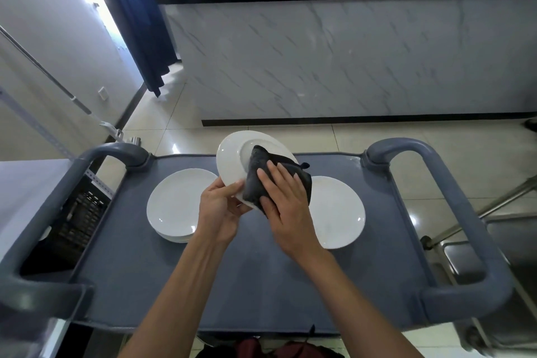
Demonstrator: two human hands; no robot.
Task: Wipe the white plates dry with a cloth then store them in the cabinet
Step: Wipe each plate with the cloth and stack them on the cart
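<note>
The left hand has its grip closed on the near rim of a white plate, thumb on the upper face, holding it tilted up off the cart. The right hand lies with fingers spread and nearly straight on a dark cloth, pressing it flat against the plate's face; its thumb tucks under the cloth's near edge, so the cloth is pinned rather than bunched in a fist.

Just left of the left grip and lower sits a stack of white plates on the cart top. Just right of the right hand lies a single plate, partly hidden behind the hand and cloth.

This looks like the wiping step, with one plate in hand and none stored yet; no cabinet can be made out. Next the cloth probably needs to sweep round the rim and the plate to be turned for its other face, while the left grip keeps firm on the smooth, possibly wet edge.
</note>
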